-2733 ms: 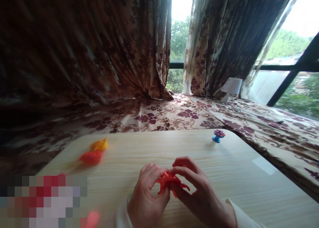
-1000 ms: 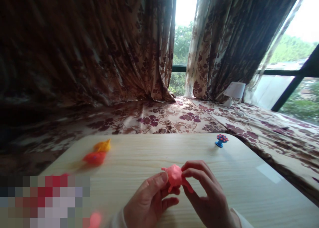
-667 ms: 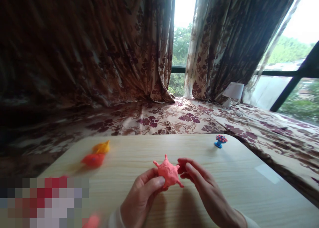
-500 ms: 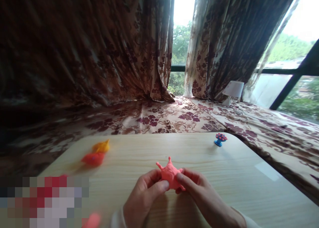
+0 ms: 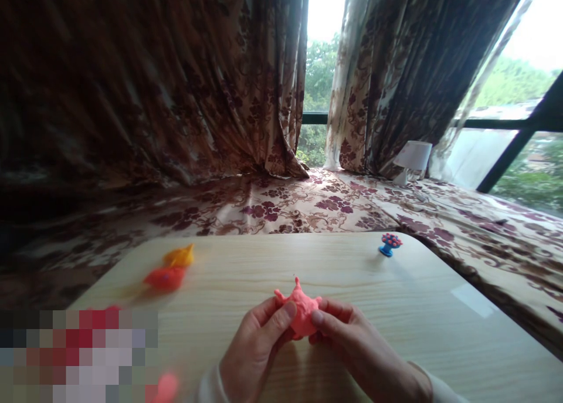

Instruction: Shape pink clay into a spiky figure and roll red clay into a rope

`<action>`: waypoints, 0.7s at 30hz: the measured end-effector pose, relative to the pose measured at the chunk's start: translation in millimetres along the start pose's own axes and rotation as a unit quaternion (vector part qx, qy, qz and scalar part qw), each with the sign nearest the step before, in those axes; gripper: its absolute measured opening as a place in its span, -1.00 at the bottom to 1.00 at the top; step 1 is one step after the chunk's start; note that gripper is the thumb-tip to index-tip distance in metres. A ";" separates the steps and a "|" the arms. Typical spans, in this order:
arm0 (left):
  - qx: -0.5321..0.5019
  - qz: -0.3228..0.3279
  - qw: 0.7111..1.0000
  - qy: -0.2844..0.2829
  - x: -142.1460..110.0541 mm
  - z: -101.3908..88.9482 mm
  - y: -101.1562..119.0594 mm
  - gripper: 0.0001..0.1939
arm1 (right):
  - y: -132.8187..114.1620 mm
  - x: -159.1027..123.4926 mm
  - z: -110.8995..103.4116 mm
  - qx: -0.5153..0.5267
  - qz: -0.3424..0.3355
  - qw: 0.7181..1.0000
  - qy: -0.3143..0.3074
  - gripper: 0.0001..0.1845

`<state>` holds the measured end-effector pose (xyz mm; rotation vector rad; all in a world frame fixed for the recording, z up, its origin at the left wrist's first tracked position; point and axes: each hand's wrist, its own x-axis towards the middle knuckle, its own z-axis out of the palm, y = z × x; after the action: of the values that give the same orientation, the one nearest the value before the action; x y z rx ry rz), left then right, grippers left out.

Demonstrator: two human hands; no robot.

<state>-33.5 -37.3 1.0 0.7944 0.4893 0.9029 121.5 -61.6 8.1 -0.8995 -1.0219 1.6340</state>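
Note:
A lump of pink modelling clay (image 5: 303, 314) with several thin prongs sticking out is held above the near middle of the table. My left hand (image 5: 259, 338) grips its left side, with the thumb pressed on the upper face. On its right side my right hand (image 5: 352, 335) pinches the clay, the thumb at the edge and the fingers partly hidden beneath. Both hands are closed on this one piece.
The pale wooden table (image 5: 246, 274) carries a blue stand topped with pink dots (image 5: 389, 244) at the back right. Yellow clay (image 5: 179, 255) and red-orange clay (image 5: 165, 278) lie at the left. A pink lump (image 5: 167, 385) is at the lower left, beside a pixelated patch. A white lamp (image 5: 416, 155) stands beyond.
My left thumb has moved up from the lower edge of the pink clay onto its upper left face. The clay has turned slightly; my right hand keeps nearly the same place.

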 end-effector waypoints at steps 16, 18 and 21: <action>-0.028 -0.005 0.999 0.030 -2.0 5.6 1.0 -0.82 | -0.8 1.2 0.0 0.045 0.019 0.999 -0.020 -0.78; -0.036 -0.002 0.999 0.026 -2.4 7.8 2.2 -0.81 | -1.1 1.0 0.0 0.050 0.019 0.998 -0.024 -0.80; -0.036 -0.003 0.999 0.010 -2.2 8.5 2.1 -0.82 | -0.3 -0.2 0.1 0.060 0.023 0.998 -0.027 -0.82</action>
<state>-30.0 -41.7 8.1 0.7192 0.4742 0.9180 121.5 -61.8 8.5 -0.8071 -0.9347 1.7472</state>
